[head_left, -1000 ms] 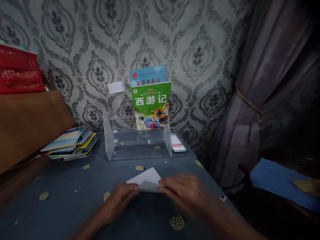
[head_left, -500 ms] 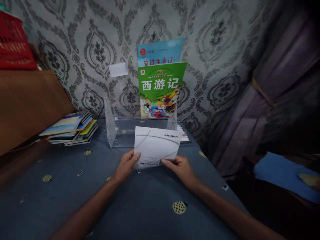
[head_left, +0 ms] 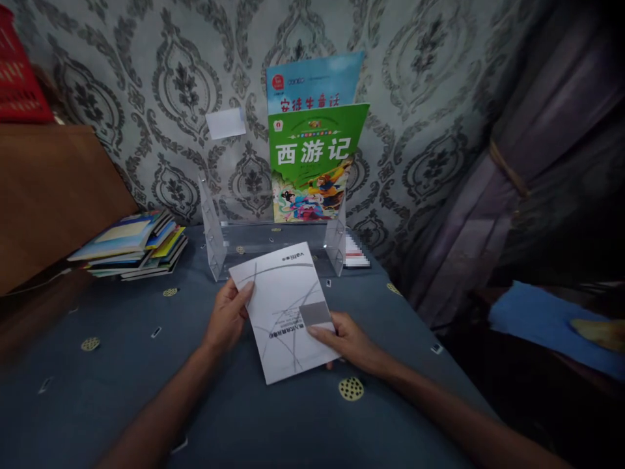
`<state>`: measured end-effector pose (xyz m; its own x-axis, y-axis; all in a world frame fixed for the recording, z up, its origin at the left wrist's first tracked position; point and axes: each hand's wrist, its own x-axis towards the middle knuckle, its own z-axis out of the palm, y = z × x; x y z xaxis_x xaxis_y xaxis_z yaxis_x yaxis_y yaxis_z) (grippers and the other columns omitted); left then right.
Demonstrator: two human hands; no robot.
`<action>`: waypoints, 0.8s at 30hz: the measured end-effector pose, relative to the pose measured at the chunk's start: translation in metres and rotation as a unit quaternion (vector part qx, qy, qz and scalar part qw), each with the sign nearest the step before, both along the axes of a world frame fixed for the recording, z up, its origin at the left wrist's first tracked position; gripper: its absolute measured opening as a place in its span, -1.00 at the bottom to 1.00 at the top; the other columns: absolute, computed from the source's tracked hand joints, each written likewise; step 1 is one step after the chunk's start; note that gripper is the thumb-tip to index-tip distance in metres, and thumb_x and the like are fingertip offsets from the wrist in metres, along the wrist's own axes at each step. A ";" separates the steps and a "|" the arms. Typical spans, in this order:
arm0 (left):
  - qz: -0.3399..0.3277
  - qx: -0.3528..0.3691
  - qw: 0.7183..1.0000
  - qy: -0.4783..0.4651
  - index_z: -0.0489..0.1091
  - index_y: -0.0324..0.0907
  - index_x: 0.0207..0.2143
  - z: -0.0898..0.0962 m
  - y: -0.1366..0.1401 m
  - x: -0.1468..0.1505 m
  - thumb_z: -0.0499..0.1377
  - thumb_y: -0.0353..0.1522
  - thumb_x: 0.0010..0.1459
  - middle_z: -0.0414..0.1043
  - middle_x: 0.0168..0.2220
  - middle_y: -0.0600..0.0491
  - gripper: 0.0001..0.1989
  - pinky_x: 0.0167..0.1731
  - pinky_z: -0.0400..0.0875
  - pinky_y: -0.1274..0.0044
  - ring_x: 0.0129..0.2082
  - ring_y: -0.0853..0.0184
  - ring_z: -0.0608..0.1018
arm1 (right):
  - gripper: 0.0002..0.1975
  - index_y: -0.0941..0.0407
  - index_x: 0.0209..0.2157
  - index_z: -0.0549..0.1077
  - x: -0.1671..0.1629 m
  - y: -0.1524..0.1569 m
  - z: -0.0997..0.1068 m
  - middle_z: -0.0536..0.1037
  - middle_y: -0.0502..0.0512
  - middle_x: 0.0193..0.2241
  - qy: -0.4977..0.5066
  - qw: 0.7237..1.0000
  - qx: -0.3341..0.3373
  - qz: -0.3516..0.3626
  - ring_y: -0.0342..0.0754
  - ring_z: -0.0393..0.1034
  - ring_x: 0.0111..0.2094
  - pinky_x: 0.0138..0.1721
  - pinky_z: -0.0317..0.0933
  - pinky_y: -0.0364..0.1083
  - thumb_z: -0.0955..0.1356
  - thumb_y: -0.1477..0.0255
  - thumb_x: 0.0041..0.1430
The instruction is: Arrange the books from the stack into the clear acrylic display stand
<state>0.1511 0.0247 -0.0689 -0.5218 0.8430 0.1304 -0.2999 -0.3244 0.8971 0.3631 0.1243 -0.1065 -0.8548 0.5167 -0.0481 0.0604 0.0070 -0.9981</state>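
Note:
Between my two hands is a white booklet [head_left: 278,293] with grey curved lines, a grey block and print that reads upside down. My left hand [head_left: 229,312] pinches its upper left edge, thumb on top. At its lower right edge my right hand [head_left: 349,339] is closed with the thumb across the cover and fingers beneath. Just beyond the booklet stands a clear acrylic rack [head_left: 212,228]. A green book [head_left: 312,169] with cartoon figures rests upright in it, and a blue book [head_left: 317,81] shows behind.
A pile of books [head_left: 141,244] lies on the left by a brown box [head_left: 58,195] with a red basket [head_left: 22,71] on top. A blurred white item [head_left: 356,254] sits right of the rack. A purple curtain [head_left: 463,215] and a blue cloth [head_left: 537,326] are on the right.
The booklet has turned and tipped flatter, coming nearer to me, so more of its cover shows. Both hands keep hold of it; my left hand moved slightly left.

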 end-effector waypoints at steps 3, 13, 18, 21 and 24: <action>0.047 0.006 0.999 0.019 0.52 -0.16 -0.19 0.011 -0.003 -0.013 0.49 -0.21 -0.15 0.59 -0.34 0.09 -0.55 -0.51 0.43 0.66 -0.49 0.43 0.56 | -0.51 0.16 -0.27 0.51 0.002 0.007 0.001 0.51 -0.06 -0.59 -0.009 0.999 -0.031 -0.017 -0.21 0.30 -0.67 -0.71 0.13 -0.23 0.50 0.02 -0.01; -0.245 -0.158 0.937 0.192 0.38 -0.18 0.03 0.004 -0.006 -0.043 0.45 -0.22 -0.08 0.59 -0.33 0.02 -0.38 -0.35 0.52 0.49 -0.41 0.28 0.62 | -0.59 0.15 -0.35 0.56 0.009 0.029 0.006 0.62 0.07 -0.50 0.085 0.931 -0.236 -0.265 -0.07 0.50 -0.47 -0.42 0.39 -0.11 0.62 0.20 -0.17; -0.062 -0.162 0.869 0.464 0.31 -0.13 0.15 -0.010 -0.007 -0.029 0.28 -0.09 0.12 0.47 0.10 -0.15 -0.40 0.08 0.42 0.20 0.11 0.00 0.51 | -0.46 0.16 -0.45 0.52 0.008 0.023 0.002 0.55 0.01 -0.57 0.073 0.952 -0.175 -0.242 -0.16 0.36 -0.59 -0.58 0.20 -0.17 0.59 -0.01 -0.26; 0.043 -0.122 0.786 0.604 0.31 -0.11 0.17 -0.013 -0.011 -0.013 0.21 -0.08 0.20 0.43 0.16 -0.15 -0.45 0.19 0.30 0.15 0.20 0.00 0.43 | -0.41 0.17 -0.51 0.47 0.006 0.012 0.001 0.44 -0.06 -0.63 0.057 0.978 -0.102 -0.176 -0.23 0.23 -0.63 -0.62 0.05 -0.21 0.53 -0.11 -0.19; -0.080 -0.133 0.748 0.645 0.44 -0.08 -0.04 -0.008 -0.015 0.005 0.06 -0.10 0.33 0.57 -0.12 -0.04 -0.66 -0.04 0.43 0.34 -0.11 0.15 0.58 | -0.40 0.17 -0.51 0.44 0.005 0.002 0.003 0.37 -0.09 -0.63 0.051 0.991 -0.042 -0.115 -0.24 0.19 -0.60 -0.60 0.03 -0.21 0.45 -0.14 -0.04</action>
<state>0.1563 0.0095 -0.0773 0.0042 0.9672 0.2540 0.8556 -0.1350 0.4997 0.3677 0.1265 -0.1036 -0.7182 0.6956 -0.0180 -0.0508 -0.0783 -0.9956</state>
